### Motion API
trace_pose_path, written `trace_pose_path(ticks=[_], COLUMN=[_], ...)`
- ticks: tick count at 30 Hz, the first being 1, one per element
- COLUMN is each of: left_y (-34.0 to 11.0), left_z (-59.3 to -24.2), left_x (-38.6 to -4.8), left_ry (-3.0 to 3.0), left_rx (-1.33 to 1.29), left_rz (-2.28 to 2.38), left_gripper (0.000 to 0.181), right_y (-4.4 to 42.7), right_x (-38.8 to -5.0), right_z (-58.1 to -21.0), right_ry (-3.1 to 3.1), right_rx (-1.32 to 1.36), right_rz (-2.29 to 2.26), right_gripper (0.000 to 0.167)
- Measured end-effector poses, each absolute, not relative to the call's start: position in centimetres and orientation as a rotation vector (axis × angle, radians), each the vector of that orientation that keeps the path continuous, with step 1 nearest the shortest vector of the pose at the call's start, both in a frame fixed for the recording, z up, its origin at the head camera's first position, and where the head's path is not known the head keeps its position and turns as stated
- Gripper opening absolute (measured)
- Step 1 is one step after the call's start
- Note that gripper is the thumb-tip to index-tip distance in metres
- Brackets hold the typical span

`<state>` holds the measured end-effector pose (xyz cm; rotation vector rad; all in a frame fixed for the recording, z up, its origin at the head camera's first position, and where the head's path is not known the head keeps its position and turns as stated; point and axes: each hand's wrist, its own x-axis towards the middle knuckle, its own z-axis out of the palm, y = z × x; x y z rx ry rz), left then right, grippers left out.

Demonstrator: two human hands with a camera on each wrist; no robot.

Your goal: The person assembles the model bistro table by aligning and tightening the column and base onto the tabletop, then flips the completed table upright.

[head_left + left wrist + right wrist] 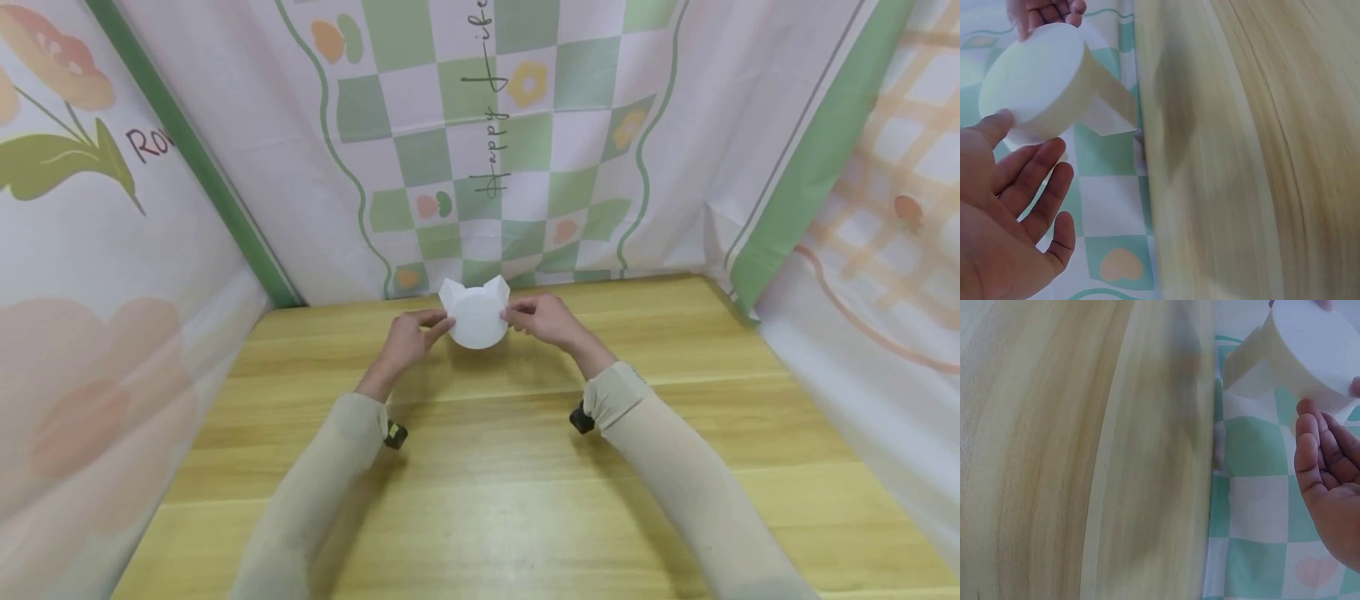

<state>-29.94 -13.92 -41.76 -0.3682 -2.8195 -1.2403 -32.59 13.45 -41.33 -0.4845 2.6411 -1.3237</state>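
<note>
Both hands hold a white round object [478, 319] near the far edge of the table. It is a thick disc with a smooth flat face, and two angular pieces stick up from its far side like ears. My left hand [408, 340] pinches its left rim, thumb on the face and fingertips underneath, as the left wrist view of the disc [1038, 81] shows. On the opposite rim, my right hand [547, 319] has a matching pinch. The right wrist view shows the disc [1319, 347] tilted, with an angular piece [1250, 369] behind it.
The wooden table [480, 500] stretches out below both forearms. A checkered cloth [517, 150] with lettering hangs just behind its far edge, and printed cloth walls [97, 275] stand on both sides. A small black device [395, 434] sits at the left wrist, another [581, 418] at the right.
</note>
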Motion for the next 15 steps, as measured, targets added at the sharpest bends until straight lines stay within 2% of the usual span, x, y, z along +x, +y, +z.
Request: trace_pose_path(ticks=[15], left_y=[-14.2], left_z=[-41.1], left_x=[-29.3], left_ry=[-2.846], left_rx=[-0.400], left_rz=[-1.334], left_gripper=[0.046], right_y=[13.7], right_x=[-31.9], right_z=[-40.3], right_ry=[2.508], right_rx=[-0.475], right_rz=[-1.387], right_gripper=[0.042])
